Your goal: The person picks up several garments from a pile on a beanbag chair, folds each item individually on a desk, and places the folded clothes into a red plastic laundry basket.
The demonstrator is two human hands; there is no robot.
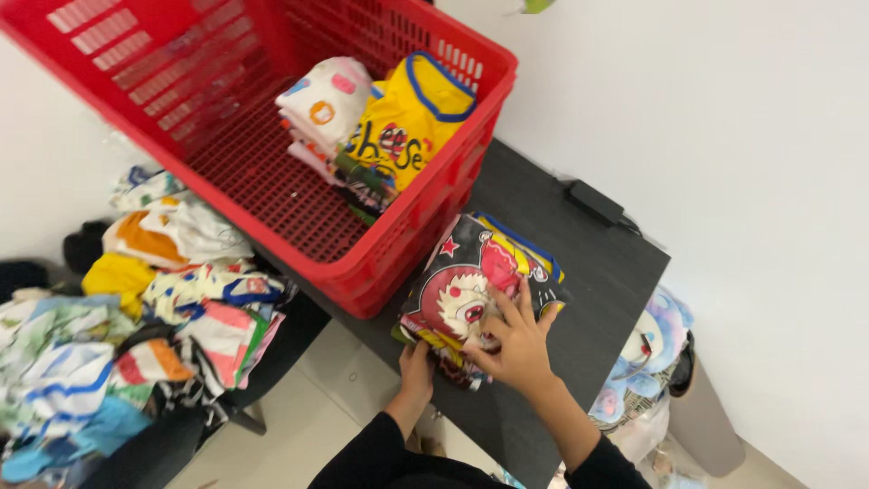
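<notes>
A folded stack of small printed garments, black and red on top with a cartoon face, lies on the dark table. My right hand presses flat on top of the stack, fingers spread. At the stack's near edge my left hand grips it from the side and underneath. Just behind stands a red plastic basket holding folded clothes, among them a yellow shirt with blue trim and a white patterned piece.
A heap of unfolded colourful clothes covers a dark chair at the left. A black power adapter with cable lies at the table's far edge by the white wall. A pastel plush toy sits beside the table at the right.
</notes>
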